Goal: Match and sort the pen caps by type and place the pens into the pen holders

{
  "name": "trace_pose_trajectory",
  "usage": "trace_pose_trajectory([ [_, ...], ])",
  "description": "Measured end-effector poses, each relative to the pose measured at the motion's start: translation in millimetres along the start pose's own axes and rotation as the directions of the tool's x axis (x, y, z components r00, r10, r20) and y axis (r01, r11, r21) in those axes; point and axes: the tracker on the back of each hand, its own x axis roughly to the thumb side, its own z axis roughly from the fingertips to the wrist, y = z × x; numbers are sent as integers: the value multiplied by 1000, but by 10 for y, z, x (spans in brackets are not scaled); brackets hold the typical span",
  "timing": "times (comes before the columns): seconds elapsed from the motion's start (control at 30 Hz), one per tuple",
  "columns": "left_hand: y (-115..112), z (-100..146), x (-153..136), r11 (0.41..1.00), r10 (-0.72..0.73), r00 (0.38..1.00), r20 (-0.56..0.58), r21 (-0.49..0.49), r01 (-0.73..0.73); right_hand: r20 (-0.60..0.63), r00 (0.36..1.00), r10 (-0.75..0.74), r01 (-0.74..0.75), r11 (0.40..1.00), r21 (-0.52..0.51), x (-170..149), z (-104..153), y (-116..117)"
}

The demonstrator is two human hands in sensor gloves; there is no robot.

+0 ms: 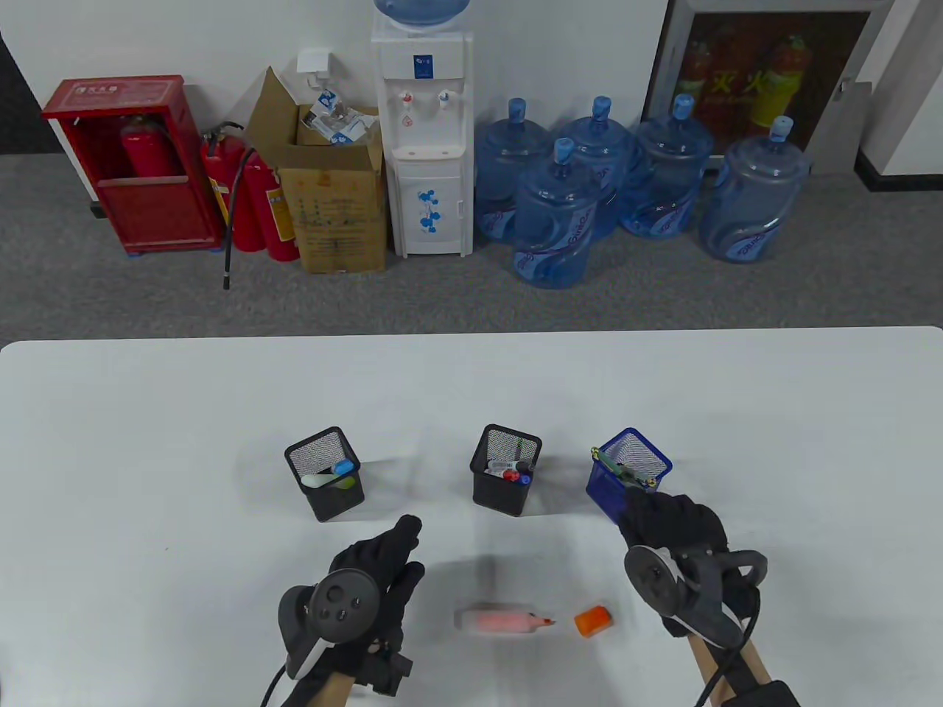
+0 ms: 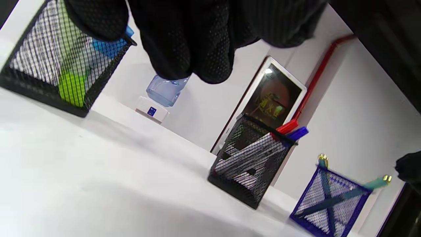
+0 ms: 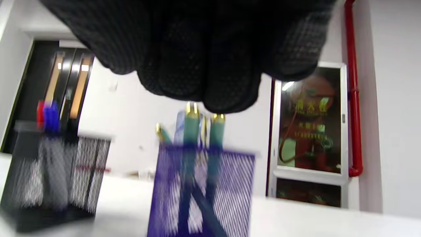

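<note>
Orange highlighter (image 1: 503,620) lies uncapped on the bench, its cap (image 1: 594,620) just beside. Left hand (image 1: 368,582) open, empty; right hand (image 1: 674,526) by the blue holder (image 1: 622,471), grip indiscernible. Next: capping, then the left holder (image 1: 325,475).

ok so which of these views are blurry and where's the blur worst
Right wrist view is softest: the blue pen holder and black holder smear from motion. Left wrist view is mostly sharp, with slight blur on the blue holder at lower right. Table view is crisp except the pink highlighter, which looks smeared.
</note>
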Motion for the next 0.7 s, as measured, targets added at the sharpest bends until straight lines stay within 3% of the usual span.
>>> trace_pose_trajectory([
  [0.07,-21,-1,40,990,-138,989,53,-22,140,10,999,42,-43,997,56,-9,73,178],
  [0.17,-77,-4,97,968,-239,967,90,-51,244,-15,1000,-14,16,995,98,-57,166,383],
  [0.33,-128,-23,172,940,-312,945,101,-116,322,35,993,112,-116,984,135,-126,288,423],
  [0.47,-217,-69,364,900,-355,923,149,-214,380,-1,995,101,-100,984,146,-208,285,407],
  [0.6,-451,-92,788,800,-452,849,274,-297,522,15,992,125,-126,979,159,-212,281,397],
  [0.7,-655,-117,986,726,-533,779,330,-295,622,26,991,133,-135,977,166,-204,288,397],
])
